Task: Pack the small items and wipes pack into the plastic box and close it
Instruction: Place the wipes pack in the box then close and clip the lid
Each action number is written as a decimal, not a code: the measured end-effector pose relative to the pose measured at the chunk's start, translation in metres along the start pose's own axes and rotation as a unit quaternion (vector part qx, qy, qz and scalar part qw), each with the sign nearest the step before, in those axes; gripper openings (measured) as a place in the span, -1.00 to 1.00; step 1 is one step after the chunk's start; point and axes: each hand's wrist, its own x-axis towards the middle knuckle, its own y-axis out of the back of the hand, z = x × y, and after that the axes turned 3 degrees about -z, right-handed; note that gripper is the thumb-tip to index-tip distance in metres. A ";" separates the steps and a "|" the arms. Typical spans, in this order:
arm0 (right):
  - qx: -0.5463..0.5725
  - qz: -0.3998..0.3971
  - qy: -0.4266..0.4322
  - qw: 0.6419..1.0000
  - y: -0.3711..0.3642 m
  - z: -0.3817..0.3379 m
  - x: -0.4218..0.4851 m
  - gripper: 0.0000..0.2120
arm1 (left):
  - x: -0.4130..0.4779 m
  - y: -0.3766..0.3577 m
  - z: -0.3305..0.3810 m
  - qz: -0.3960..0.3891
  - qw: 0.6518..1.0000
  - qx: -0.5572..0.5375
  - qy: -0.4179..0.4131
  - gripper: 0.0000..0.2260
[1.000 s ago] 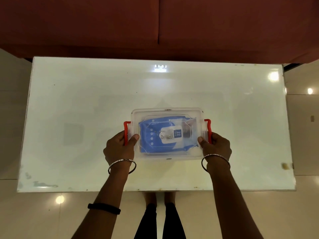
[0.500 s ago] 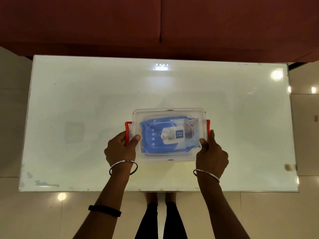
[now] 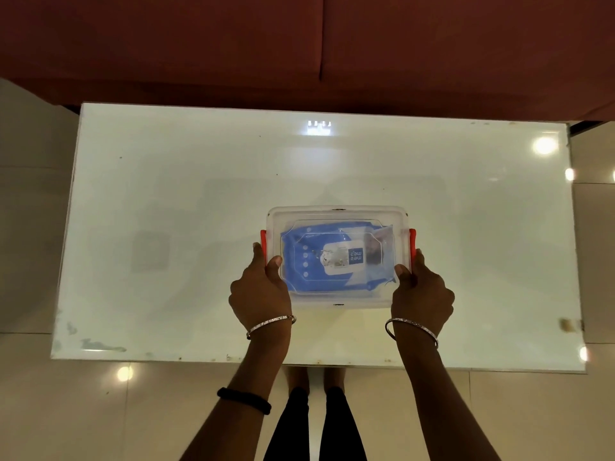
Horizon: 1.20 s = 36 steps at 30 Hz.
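A clear plastic box (image 3: 337, 214) with its lid on sits near the middle front of the white table (image 3: 166, 194). Through the lid shows a blue wipes pack (image 3: 309, 261) with a white label. Any small items under it are hidden. A red latch (image 3: 263, 242) stands at the box's left end and another red latch (image 3: 412, 244) at its right end. My left hand (image 3: 261, 291) grips the left end, thumb on the lid, fingers against the latch. My right hand (image 3: 421, 291) grips the right end the same way.
A dark red sofa (image 3: 299, 44) runs along the far edge of the table. Shiny tiled floor (image 3: 100, 410) lies around the table, and my legs show below its near edge.
Both red latches have gone from sticking out sideways to lying flat against the box ends. My hands have closed in on the box sides, thumbs on the lid.
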 end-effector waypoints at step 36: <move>0.124 0.013 0.015 0.992 -0.006 -0.041 0.035 -0.63 | 0.065 0.013 0.006 -0.012 0.993 -0.098 -0.059 -0.62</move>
